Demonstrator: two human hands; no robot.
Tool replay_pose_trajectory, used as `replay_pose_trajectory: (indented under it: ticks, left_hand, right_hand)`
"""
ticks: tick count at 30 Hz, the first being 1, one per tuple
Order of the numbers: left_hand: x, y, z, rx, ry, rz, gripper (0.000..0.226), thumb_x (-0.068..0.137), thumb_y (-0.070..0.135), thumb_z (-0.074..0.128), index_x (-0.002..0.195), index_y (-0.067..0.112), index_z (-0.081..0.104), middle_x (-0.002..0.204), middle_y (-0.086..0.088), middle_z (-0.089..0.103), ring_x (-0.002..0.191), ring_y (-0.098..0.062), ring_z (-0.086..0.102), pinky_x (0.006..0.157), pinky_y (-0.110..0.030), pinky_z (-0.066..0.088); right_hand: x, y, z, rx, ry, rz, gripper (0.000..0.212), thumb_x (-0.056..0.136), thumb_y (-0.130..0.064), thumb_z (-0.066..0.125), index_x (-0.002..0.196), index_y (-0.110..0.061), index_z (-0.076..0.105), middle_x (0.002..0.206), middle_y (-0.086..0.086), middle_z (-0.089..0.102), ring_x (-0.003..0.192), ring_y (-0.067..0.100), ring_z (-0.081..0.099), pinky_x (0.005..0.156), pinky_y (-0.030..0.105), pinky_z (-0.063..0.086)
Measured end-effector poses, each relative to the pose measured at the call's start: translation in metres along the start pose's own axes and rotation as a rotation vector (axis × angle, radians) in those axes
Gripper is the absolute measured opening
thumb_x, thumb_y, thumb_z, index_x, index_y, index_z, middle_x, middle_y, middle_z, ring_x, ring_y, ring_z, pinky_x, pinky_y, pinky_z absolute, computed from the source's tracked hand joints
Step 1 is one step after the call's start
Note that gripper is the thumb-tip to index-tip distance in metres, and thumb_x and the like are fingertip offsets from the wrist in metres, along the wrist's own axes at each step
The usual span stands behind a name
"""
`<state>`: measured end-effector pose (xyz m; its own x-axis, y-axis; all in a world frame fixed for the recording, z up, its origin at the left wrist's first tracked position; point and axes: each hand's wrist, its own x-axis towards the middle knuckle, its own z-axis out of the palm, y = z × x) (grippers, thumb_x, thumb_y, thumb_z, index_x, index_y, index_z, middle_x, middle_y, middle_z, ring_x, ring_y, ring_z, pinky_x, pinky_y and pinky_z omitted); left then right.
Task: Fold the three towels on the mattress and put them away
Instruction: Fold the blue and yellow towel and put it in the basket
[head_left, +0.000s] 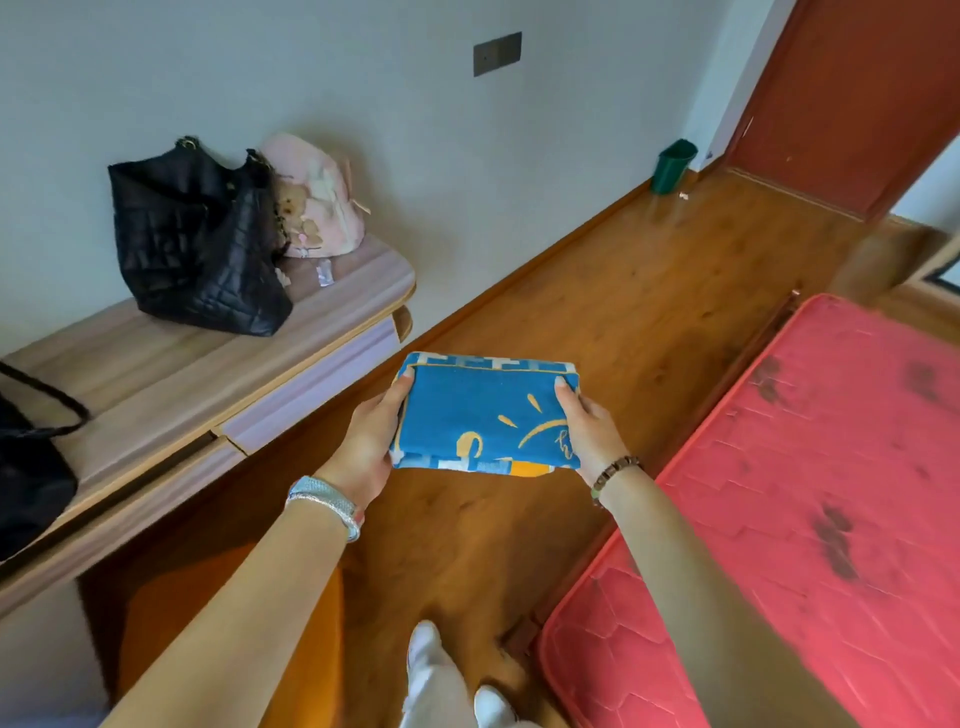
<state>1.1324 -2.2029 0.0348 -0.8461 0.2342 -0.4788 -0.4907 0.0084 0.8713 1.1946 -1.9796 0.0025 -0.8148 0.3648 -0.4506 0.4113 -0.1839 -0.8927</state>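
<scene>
The folded terry towel (483, 415) is bright blue with yellow-orange sun-ray motifs and a white-and-blue blocky border, with a patch of plain orange at its lower edge. The quilted mattress (810, 509) is coral red with dark stains, the plank floor (597, 291) warm orange-brown, and the long wooden tabletop (171, 374) pale wood-grain. On it sit a black quilted handbag (202, 244) and a soft pink bag (319, 197) with brownish blotches; a small dark green bin (672, 166) stands by the reddish-brown door (852, 104).
</scene>
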Motion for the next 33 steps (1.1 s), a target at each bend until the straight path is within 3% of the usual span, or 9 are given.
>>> replay_pose_trajectory:
  ticks: [5, 7, 9, 13, 17, 19, 23, 28, 33]
  left_hand:
    - [0.070, 0.033, 0.014, -0.020, -0.063, -0.039, 0.034, 0.099, 0.042, 0.053, 0.114, 0.017, 0.068, 0.100, -0.004, 0.077, 0.085, -0.018, 0.075, 0.080, -0.037, 0.057]
    - [0.100, 0.049, 0.021, -0.004, -0.109, -0.061, 0.031, 0.098, 0.041, 0.054, 0.111, 0.018, 0.069, 0.100, -0.005, 0.077, 0.084, -0.019, 0.075, 0.078, -0.037, 0.057]
    - [0.130, 0.067, 0.029, 0.025, -0.150, -0.062, 0.029, 0.098, 0.041, 0.055, 0.110, 0.019, 0.069, 0.100, -0.004, 0.077, 0.086, -0.019, 0.075, 0.079, -0.038, 0.056]
    - [0.187, 0.103, 0.046, 0.086, -0.245, -0.060, 0.029, 0.097, 0.044, 0.056, 0.110, 0.022, 0.069, 0.103, -0.002, 0.077, 0.099, -0.022, 0.072, 0.093, -0.044, 0.054]
    - [0.234, 0.130, 0.068, 0.106, -0.319, -0.045, 0.021, 0.098, 0.039, 0.056, 0.101, 0.021, 0.067, 0.083, 0.004, 0.078, 0.075, -0.011, 0.074, 0.065, -0.030, 0.056]
    - [0.250, 0.140, 0.081, 0.126, -0.343, -0.039, 0.020, 0.098, 0.036, 0.056, 0.098, 0.019, 0.066, 0.077, 0.004, 0.077, 0.068, -0.010, 0.074, 0.059, -0.028, 0.057]
    - [0.280, 0.150, 0.109, 0.183, -0.431, -0.066, 0.024, 0.099, 0.040, 0.054, 0.106, 0.021, 0.067, 0.088, 0.000, 0.078, 0.078, -0.015, 0.075, 0.075, -0.038, 0.060]
    - [0.316, 0.155, 0.156, 0.221, -0.529, -0.090, 0.030, 0.098, 0.046, 0.053, 0.118, 0.026, 0.062, 0.104, -0.003, 0.076, 0.097, -0.023, 0.073, 0.090, -0.054, 0.056]
    - [0.359, 0.162, 0.221, 0.270, -0.601, -0.097, 0.035, 0.098, 0.046, 0.053, 0.122, 0.023, 0.062, 0.110, -0.005, 0.075, 0.103, -0.024, 0.071, 0.096, -0.054, 0.053]
  right_hand:
    - [0.041, -0.023, -0.003, 0.102, 0.032, -0.046, 0.031, 0.097, -0.038, 0.054, 0.117, -0.016, 0.061, 0.107, 0.007, 0.073, 0.097, 0.025, 0.070, 0.087, 0.045, 0.057]
    - [0.061, -0.034, -0.002, 0.142, 0.061, -0.071, 0.032, 0.097, -0.035, 0.053, 0.120, -0.014, 0.060, 0.108, 0.009, 0.072, 0.094, 0.025, 0.070, 0.081, 0.040, 0.058]
    - [0.080, -0.047, 0.000, 0.180, 0.113, -0.082, 0.030, 0.098, -0.033, 0.053, 0.119, -0.012, 0.059, 0.107, 0.010, 0.072, 0.089, 0.023, 0.070, 0.071, 0.034, 0.059]
    - [0.116, -0.069, 0.002, 0.229, 0.214, -0.085, 0.024, 0.097, -0.036, 0.053, 0.110, -0.017, 0.060, 0.104, 0.009, 0.072, 0.087, 0.023, 0.070, 0.072, 0.033, 0.057]
    - [0.150, -0.085, -0.001, 0.269, 0.315, -0.094, 0.026, 0.096, -0.038, 0.054, 0.108, -0.016, 0.061, 0.107, 0.012, 0.072, 0.092, 0.027, 0.070, 0.080, 0.040, 0.057]
    - [0.163, -0.091, -0.006, 0.284, 0.357, -0.095, 0.032, 0.095, -0.039, 0.055, 0.112, -0.013, 0.061, 0.108, 0.013, 0.072, 0.096, 0.030, 0.069, 0.087, 0.045, 0.056]
    - [0.186, -0.098, -0.024, 0.306, 0.451, -0.093, 0.039, 0.092, -0.043, 0.059, 0.114, -0.010, 0.061, 0.107, 0.011, 0.072, 0.098, 0.030, 0.070, 0.091, 0.050, 0.054]
    - [0.211, -0.109, -0.058, 0.323, 0.534, -0.106, 0.027, 0.094, -0.040, 0.058, 0.101, -0.015, 0.063, 0.106, 0.013, 0.072, 0.097, 0.031, 0.070, 0.090, 0.048, 0.055]
    - [0.249, -0.121, -0.108, 0.352, 0.601, -0.101, 0.036, 0.093, -0.041, 0.058, 0.108, -0.009, 0.061, 0.109, 0.016, 0.071, 0.098, 0.033, 0.069, 0.090, 0.049, 0.055]
